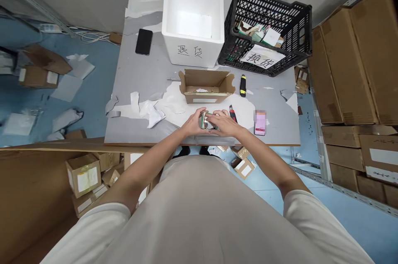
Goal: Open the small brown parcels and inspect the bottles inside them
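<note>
Near the front edge of the table, my left hand (195, 123) and my right hand (224, 123) are closed around a small green-edged item with a shiny silvery face (208, 121). My fingers cover much of it, so its exact kind cannot be made out. Just beyond my hands sits an open cardboard box (205, 96) with a bit of white material inside. A red and black utility knife (232, 113) lies right beside my right hand. Farther back on that side is a yellow and black utility knife (243, 85).
Behind the box stand a white foam bin (193, 48) and a black plastic crate (270, 11) containing small packages. A black phone (144, 42) lies at left, a lit phone (260, 123) at right. Torn white paper (152, 112) covers part of the table (127, 77). Cartons (338, 65) are stacked at right.
</note>
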Demonstrator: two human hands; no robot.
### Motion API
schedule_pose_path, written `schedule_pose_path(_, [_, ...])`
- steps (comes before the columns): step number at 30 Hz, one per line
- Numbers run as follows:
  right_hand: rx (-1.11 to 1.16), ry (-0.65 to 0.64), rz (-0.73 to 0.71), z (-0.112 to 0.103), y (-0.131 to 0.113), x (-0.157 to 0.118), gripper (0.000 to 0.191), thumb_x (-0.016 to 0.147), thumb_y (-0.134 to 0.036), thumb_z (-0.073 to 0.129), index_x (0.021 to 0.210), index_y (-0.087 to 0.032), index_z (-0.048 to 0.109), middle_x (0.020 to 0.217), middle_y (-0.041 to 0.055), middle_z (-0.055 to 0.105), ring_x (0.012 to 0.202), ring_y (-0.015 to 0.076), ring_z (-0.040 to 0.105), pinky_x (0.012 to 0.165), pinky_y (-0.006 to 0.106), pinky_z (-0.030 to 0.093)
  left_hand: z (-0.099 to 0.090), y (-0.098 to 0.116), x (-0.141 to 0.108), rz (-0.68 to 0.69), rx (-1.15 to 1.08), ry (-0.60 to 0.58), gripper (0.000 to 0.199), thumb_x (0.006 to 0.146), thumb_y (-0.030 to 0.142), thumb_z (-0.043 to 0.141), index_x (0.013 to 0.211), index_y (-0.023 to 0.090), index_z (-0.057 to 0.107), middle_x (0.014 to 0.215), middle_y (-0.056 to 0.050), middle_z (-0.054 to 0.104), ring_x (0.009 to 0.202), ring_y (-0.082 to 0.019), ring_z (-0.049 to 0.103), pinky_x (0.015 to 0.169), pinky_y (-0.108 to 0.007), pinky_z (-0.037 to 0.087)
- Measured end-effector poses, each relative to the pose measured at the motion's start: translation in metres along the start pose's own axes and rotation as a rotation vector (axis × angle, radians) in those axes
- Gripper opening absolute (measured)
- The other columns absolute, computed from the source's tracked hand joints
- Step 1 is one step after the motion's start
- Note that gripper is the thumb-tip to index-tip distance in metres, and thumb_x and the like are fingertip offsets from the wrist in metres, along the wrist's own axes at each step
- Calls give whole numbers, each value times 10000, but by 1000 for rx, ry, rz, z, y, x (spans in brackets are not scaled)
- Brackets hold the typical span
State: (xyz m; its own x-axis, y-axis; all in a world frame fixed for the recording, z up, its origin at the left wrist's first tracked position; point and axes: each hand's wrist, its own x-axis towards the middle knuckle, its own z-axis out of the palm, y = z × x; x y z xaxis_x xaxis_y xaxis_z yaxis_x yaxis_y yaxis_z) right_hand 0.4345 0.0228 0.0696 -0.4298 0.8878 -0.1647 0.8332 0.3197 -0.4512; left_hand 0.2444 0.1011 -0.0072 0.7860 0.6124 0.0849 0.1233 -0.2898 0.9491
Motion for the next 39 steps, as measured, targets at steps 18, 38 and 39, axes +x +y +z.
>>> schedule_pose_path(18, [197, 271, 129, 18, -5, -20, 693, 695, -581, 722, 1238, -210, 502, 1553, 205, 170, 1436, 387, 193, 1064, 585, 342, 6, 3, -27, 160, 419, 10, 402, 806, 297, 646, 1166, 180, 510, 1447, -204, 360, 1369, -318, 375, 1054, -517, 429])
schedule_pose_path(38, [-17, 758, 171, -280, 70, -115, 561, 595, -472, 794, 1069, -220, 631, 1069, 111, 667, 956, 241, 650, 704, 373, 472, -58, 18, 45, 177, 711, 181, 683, 666, 621, 683, 1176, 189, 538, 1406, -202, 451, 1357, -393, 363, 1105, -595, 242])
schedule_pose_path(39, [-58, 887, 217, -310, 88, -126, 549, 569, -516, 754, 1019, -220, 645, 1044, 101, 685, 962, 255, 658, 675, 364, 439, -57, 19, 50, 153, 754, 207, 668, 682, 614, 673, 1180, 191, 538, 1411, -202, 449, 1368, -398, 343, 1109, -614, 203])
